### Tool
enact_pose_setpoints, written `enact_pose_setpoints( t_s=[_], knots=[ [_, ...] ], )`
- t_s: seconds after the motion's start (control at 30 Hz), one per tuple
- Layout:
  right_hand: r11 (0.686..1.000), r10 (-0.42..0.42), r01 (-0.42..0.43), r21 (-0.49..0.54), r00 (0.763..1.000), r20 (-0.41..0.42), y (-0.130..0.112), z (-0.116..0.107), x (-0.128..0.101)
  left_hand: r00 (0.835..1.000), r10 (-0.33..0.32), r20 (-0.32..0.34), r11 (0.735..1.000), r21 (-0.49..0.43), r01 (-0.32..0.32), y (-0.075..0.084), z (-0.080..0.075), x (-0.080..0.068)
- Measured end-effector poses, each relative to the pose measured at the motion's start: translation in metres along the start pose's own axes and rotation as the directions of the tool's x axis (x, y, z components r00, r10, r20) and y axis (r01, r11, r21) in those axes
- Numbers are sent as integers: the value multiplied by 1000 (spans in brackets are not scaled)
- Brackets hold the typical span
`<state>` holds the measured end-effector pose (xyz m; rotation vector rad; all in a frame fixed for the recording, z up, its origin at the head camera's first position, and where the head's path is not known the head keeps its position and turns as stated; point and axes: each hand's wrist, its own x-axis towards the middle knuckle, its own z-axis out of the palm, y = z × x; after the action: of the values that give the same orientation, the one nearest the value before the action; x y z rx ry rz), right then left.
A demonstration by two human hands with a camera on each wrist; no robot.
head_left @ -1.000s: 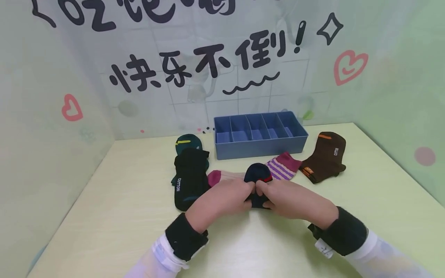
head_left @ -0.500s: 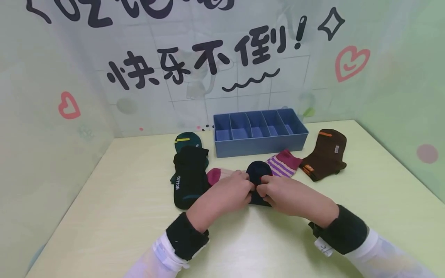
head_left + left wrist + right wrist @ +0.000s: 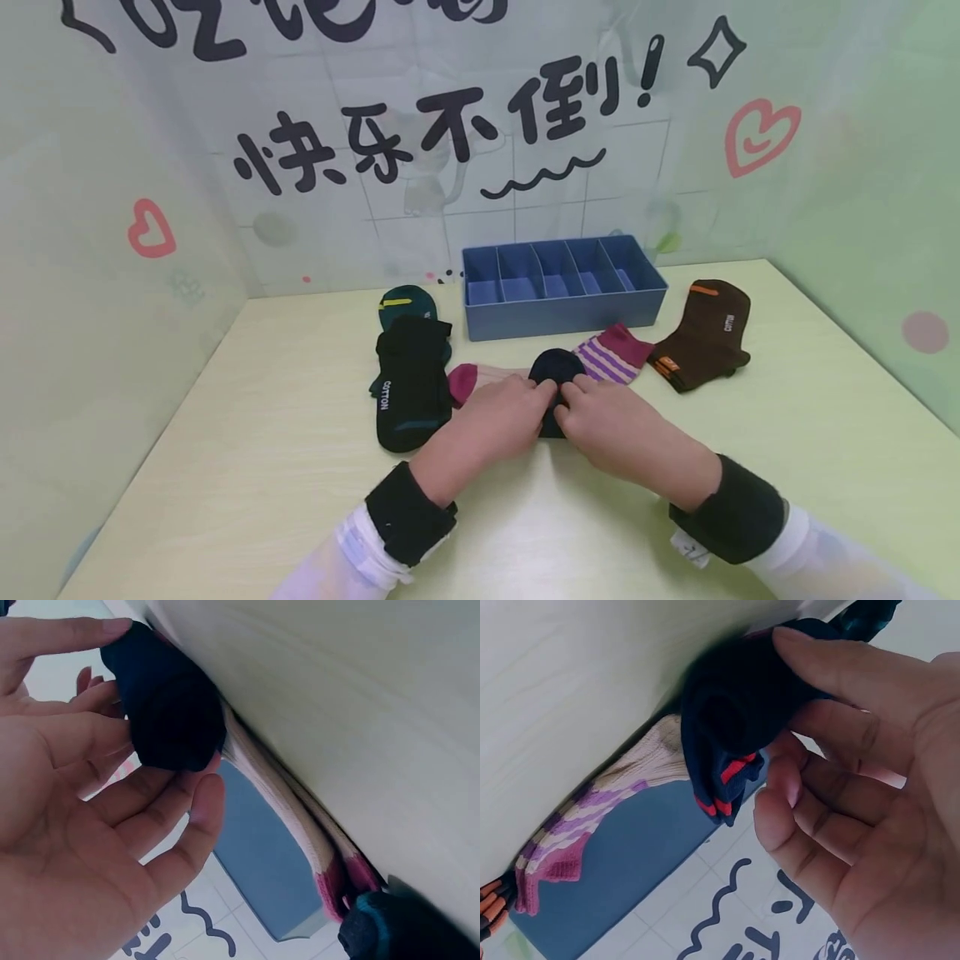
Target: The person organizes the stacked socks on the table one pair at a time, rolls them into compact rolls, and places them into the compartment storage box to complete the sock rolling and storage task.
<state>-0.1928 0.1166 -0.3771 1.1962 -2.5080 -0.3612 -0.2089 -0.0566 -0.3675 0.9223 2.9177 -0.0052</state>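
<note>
Both hands work on a navy sock (image 3: pixel 555 364) with red marks, low over the table's middle. My left hand (image 3: pixel 506 417) pinches its left side; in the left wrist view the thumb lies along the navy sock (image 3: pixel 169 697), with fingers curled beneath. On the other side my right hand (image 3: pixel 618 423) pinches it between thumb and fingers. The right wrist view shows the navy sock (image 3: pixel 735 690) rolled into a bundle, its red-striped end loose. Behind it lies a pink-and-cream sock with purple stripes (image 3: pixel 613 357), partly covered by the hands and navy sock.
A blue divided box (image 3: pixel 562 317) stands at the back. Left of the hands, a black sock (image 3: pixel 412 392) overlaps a dark green sock (image 3: pixel 405 305). A brown sock (image 3: pixel 708 333) lies at right. A printed curtain (image 3: pixel 420 208) hangs behind the table (image 3: pixel 247 467).
The hands have drawn slightly closer together on the navy sock. Its near edge sits a little farther from me, and its red mark is now hidden in the head view.
</note>
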Motion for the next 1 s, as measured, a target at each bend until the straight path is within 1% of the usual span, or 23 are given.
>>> enact_pose_setpoints(
  t_s=[0.13, 0.2, 0.27, 0.4, 0.53, 0.63, 0.73, 0.83, 1.0],
  knots=[
    [997, -27, 24, -67, 998, -49, -3, 1, 1, 1000, 10, -19, 1000, 21, -10, 0, 1, 0],
    [997, -29, 26, -74, 999, -43, -3, 0, 1, 1000, 12, -20, 1000, 25, -11, -1, 0, 0],
    [998, -22, 21, -61, 1000, -17, -3, 0, 1, 1000, 13, -17, 999, 35, -12, -1, 0, -1],
    [1000, 12, -12, 3, 999, 51, -1, -1, 2, 1000, 11, -14, 998, 64, -10, 0, -2, -2],
    [997, 35, -38, 71, 998, 46, 3, 1, 2, 1000, 17, -17, 996, 88, -16, 2, -2, -1],
    [993, 48, -52, 108, 998, 38, 9, 4, 2, 999, 28, -33, 992, 122, -24, 4, -1, 2],
    [986, 55, -64, 152, 996, 64, 15, 6, 3, 998, 38, -46, 986, 166, -30, 5, 1, 5],
    [976, 52, -72, 204, 993, 102, 20, 8, 3, 999, 39, -35, 982, 184, -32, 5, 2, 8],
    [959, 48, -81, 273, 991, 127, 25, 12, 4, 1000, 28, 8, 988, 152, -29, 3, 2, 13]
  ],
)
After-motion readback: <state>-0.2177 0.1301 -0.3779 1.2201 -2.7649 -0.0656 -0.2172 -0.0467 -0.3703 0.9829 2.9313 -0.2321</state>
